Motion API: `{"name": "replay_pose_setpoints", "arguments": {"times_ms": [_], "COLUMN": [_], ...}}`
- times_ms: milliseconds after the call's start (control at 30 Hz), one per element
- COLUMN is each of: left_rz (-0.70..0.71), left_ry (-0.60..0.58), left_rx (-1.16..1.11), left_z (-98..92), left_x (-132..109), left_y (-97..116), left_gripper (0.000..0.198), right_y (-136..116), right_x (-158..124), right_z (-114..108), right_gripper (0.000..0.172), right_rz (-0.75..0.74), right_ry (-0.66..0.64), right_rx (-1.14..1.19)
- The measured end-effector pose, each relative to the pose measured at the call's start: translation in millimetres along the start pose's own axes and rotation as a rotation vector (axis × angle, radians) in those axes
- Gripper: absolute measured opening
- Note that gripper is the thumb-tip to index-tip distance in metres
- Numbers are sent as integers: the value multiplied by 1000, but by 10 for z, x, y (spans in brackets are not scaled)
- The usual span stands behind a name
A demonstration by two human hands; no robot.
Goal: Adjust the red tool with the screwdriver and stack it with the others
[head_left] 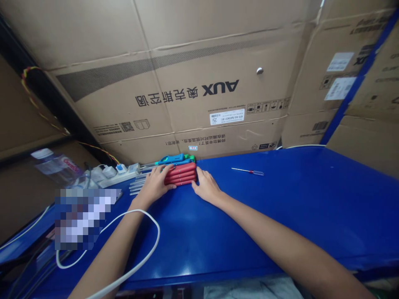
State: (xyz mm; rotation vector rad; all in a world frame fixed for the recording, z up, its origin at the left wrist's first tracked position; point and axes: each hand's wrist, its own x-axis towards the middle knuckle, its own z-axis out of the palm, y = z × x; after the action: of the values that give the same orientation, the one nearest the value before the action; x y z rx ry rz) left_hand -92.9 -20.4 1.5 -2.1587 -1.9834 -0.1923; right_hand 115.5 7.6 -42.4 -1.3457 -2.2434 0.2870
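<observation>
A row of red-handled tools (pixel 182 173) lies side by side at the back of the blue table (pixel 280 207), with blue and green handles (pixel 174 159) just behind them. My left hand (pixel 156 185) rests on the left end of the red handles, fingers curled over them. My right hand (pixel 207 186) presses against their right end, fingers flat and together. Both forearms stretch out over the table.
A small screwdriver (pixel 249 171) with a clear handle lies to the right. A white power strip (pixel 114 173) with plugs and a plastic water bottle (pixel 57 166) sit at the left. A white cable (pixel 137 241) loops over my left arm. Cardboard boxes (pixel 193 83) wall the back.
</observation>
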Motion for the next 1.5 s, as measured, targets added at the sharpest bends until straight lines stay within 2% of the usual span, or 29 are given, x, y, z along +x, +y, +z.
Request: {"name": "replay_pose_setpoints", "arguments": {"times_ms": [733,1500], "left_rz": [80,97], "left_ry": [74,81], "left_rx": [-61,-55], "left_z": [92,111], "left_x": [22,22], "left_y": [-41,-62], "left_gripper": [71,65], "right_y": [5,10], "right_x": [-10,-15], "right_z": [-28,-23], "right_gripper": [54,51], "right_rz": [8,8], "right_ry": [-14,-18], "right_rx": [-13,-6]}}
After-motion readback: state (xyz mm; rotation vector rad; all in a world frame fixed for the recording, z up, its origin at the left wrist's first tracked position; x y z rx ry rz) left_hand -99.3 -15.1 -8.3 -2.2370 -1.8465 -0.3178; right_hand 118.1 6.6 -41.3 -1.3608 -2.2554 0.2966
